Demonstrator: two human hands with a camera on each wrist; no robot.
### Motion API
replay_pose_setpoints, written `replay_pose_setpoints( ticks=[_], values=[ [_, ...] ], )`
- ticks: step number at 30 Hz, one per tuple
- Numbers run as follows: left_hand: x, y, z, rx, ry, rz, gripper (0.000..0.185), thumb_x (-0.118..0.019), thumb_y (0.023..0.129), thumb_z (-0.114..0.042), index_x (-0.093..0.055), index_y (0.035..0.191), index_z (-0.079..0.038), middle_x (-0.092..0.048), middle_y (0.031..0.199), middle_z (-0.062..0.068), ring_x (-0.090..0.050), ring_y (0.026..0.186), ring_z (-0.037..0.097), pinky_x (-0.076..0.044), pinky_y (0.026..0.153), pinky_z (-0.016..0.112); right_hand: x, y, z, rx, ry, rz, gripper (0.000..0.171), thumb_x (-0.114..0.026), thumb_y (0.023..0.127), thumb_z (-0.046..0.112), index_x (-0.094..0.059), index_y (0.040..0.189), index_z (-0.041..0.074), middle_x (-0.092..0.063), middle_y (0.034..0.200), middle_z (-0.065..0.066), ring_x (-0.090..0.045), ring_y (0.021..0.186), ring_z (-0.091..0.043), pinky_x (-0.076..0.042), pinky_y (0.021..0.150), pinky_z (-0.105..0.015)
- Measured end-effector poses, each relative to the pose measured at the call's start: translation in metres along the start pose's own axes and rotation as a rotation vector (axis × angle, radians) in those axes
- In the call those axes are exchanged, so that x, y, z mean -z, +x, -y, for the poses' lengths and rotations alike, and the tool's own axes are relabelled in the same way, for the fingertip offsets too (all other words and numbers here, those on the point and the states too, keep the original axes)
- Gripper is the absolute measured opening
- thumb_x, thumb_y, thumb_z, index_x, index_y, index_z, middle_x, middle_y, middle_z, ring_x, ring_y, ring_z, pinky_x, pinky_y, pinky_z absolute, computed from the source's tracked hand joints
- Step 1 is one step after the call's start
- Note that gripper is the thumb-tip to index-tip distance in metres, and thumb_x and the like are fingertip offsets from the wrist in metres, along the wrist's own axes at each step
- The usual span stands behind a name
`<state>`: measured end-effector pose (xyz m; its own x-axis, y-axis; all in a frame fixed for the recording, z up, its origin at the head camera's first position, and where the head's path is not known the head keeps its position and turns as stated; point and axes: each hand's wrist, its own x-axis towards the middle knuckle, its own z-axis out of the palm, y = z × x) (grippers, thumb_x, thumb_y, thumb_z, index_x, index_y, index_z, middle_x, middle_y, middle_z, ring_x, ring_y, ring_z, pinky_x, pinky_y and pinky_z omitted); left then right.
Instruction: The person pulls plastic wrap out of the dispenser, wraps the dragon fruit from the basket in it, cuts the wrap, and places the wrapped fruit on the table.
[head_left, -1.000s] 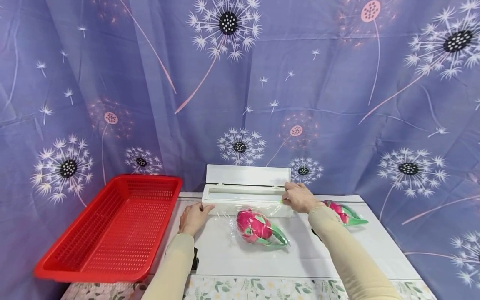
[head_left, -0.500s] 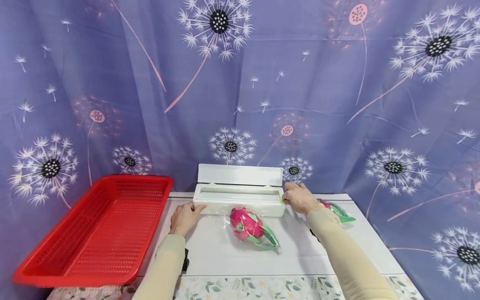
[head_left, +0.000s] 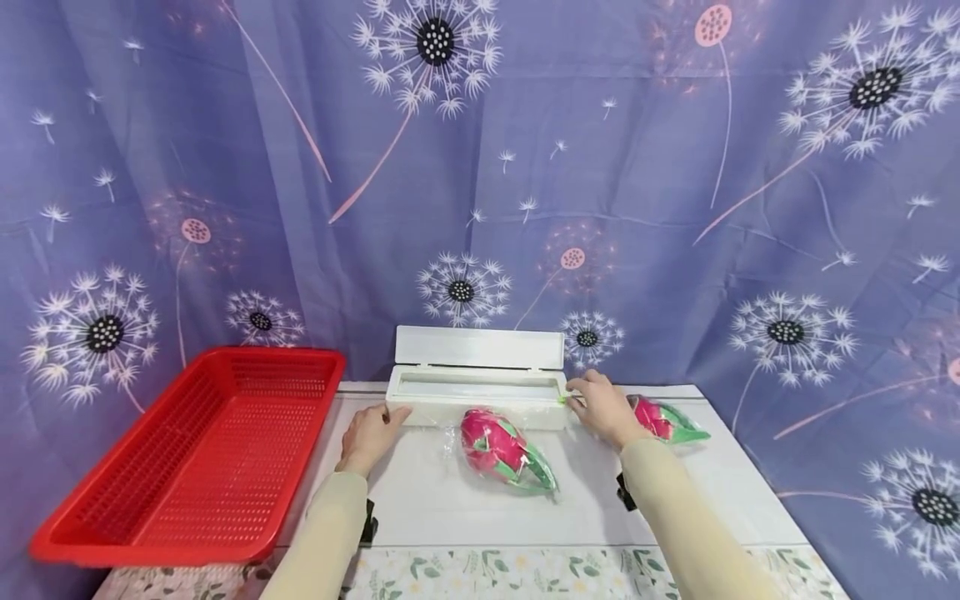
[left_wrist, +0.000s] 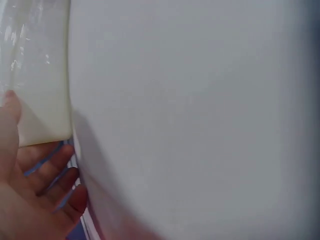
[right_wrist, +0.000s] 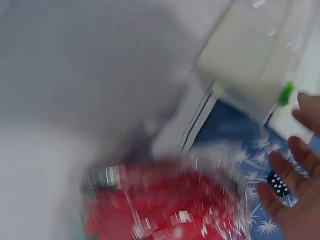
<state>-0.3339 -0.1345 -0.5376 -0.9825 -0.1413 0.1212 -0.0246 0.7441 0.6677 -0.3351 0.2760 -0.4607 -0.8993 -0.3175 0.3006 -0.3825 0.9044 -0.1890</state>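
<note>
In the head view, a white cling film dispenser point(head_left: 477, 414) lies lengthwise near the back of the table, its lid point(head_left: 480, 347) raised. My left hand point(head_left: 369, 436) holds its left end; in the left wrist view the thumb point(left_wrist: 11, 107) lies on the front face. At the right end sits a small green slider point(head_left: 562, 400). My right hand point(head_left: 606, 410) is beside that slider, and its fingers are spread apart in the right wrist view. Clear film covers a pink dragon fruit point(head_left: 491, 439) with green tips, directly in front of the dispenser.
A second film-wrapped dragon fruit point(head_left: 663, 420) lies right of my right hand; it is blurred in the right wrist view. A large red plastic basket point(head_left: 202, 467) stands at the left. A purple dandelion-print curtain point(head_left: 637, 183) hangs behind the white tabletop point(head_left: 450, 521).
The head view has swung slightly right. My right hand has loosened at the slider and shifted a little, showing more of the second dragon fruit. The left hand keeps its place on the dispenser.
</note>
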Motion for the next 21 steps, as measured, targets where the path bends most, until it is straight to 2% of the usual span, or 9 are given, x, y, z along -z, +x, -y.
replay_pose_setpoints(
  ticks=[3,7,9,11,13,14,15,19,21],
  values=[
    [0.003,-0.004,-0.001,-0.032,-0.021,0.006,0.049,-0.055,0.093,-0.058,-0.062,0.082,-0.011,-0.064,0.083,0.008,-0.058,0.077,0.027,-0.044,0.065,0.042,-0.004,-0.010,0.005,-0.141,0.155,-0.063,0.019,-0.063,0.095,0.018,-0.069,0.107,0.005,-0.060,0.095,-0.010,-0.058,0.083,-0.026,-0.050,0.073,-0.046],
    [0.005,-0.011,-0.002,-0.016,-0.069,0.011,0.057,-0.045,0.098,-0.057,-0.069,0.110,-0.006,-0.068,0.111,0.016,-0.062,0.102,0.038,-0.046,0.083,0.052,-0.008,-0.020,0.016,-0.258,0.318,-0.132,0.011,-0.062,0.094,0.013,-0.069,0.097,0.005,-0.065,0.086,-0.008,-0.059,0.074,-0.022,-0.049,0.068,-0.041],
    [0.007,-0.014,-0.003,0.020,-0.099,-0.001,0.061,-0.040,0.100,-0.056,-0.070,0.112,-0.005,-0.068,0.111,0.018,-0.061,0.104,0.041,-0.045,0.085,0.054,-0.011,-0.022,0.023,-0.301,0.385,-0.140,0.011,-0.062,0.093,0.012,-0.069,0.096,0.004,-0.067,0.083,-0.008,-0.060,0.072,-0.021,-0.049,0.068,-0.040],
    [0.007,-0.016,-0.005,0.054,-0.140,-0.008,0.062,-0.036,0.102,-0.054,-0.072,0.106,-0.004,-0.070,0.102,0.017,-0.062,0.100,0.040,-0.045,0.084,0.054,-0.015,-0.024,0.030,-0.345,0.448,-0.132,0.013,-0.062,0.093,0.012,-0.069,0.097,0.001,-0.068,0.085,-0.010,-0.061,0.074,-0.021,-0.050,0.070,-0.039],
    [0.006,-0.018,-0.009,0.073,-0.182,0.009,0.062,-0.036,0.103,-0.052,-0.072,0.097,-0.002,-0.069,0.093,0.017,-0.062,0.093,0.038,-0.045,0.080,0.052,-0.020,-0.026,0.034,-0.401,0.522,-0.095,0.018,-0.061,0.094,0.013,-0.069,0.101,-0.001,-0.069,0.089,-0.013,-0.062,0.077,-0.022,-0.051,0.071,-0.039],
    [0.005,-0.019,-0.011,0.075,-0.208,0.023,0.060,-0.037,0.103,-0.050,-0.072,0.098,-0.001,-0.069,0.094,0.017,-0.062,0.094,0.037,-0.046,0.082,0.051,-0.022,-0.026,0.036,-0.427,0.576,-0.069,0.021,-0.060,0.095,0.014,-0.068,0.104,-0.004,-0.069,0.092,-0.015,-0.063,0.079,-0.023,-0.051,0.072,-0.038],
    [0.003,-0.019,-0.013,0.076,-0.247,0.053,0.059,-0.038,0.103,-0.049,-0.071,0.100,0.000,-0.068,0.095,0.017,-0.062,0.094,0.035,-0.046,0.083,0.049,-0.025,-0.027,0.037,-0.450,0.647,-0.037,0.025,-0.059,0.096,0.014,-0.066,0.108,-0.007,-0.068,0.095,-0.018,-0.063,0.082,-0.026,-0.052,0.074,-0.039],
    [-0.006,-0.019,-0.019,0.108,-0.533,0.218,0.058,-0.046,0.102,-0.045,-0.061,0.120,0.007,-0.064,0.108,0.021,-0.060,0.102,0.033,-0.049,0.088,0.045,-0.039,-0.028,0.039,-0.557,0.963,0.065,0.036,-0.054,0.100,0.015,-0.056,0.121,-0.014,-0.063,0.108,-0.028,-0.062,0.097,-0.038,-0.051,0.087,-0.044],
    [-0.011,-0.017,-0.019,0.147,-0.687,0.275,0.056,-0.051,0.101,-0.043,-0.057,0.121,0.009,-0.062,0.107,0.019,-0.059,0.100,0.030,-0.050,0.088,0.041,-0.046,-0.027,0.039,-0.586,1.103,0.103,0.038,-0.052,0.101,0.015,-0.052,0.125,-0.015,-0.061,0.112,-0.030,-0.059,0.104,-0.041,-0.049,0.092,-0.047]
  ],
)
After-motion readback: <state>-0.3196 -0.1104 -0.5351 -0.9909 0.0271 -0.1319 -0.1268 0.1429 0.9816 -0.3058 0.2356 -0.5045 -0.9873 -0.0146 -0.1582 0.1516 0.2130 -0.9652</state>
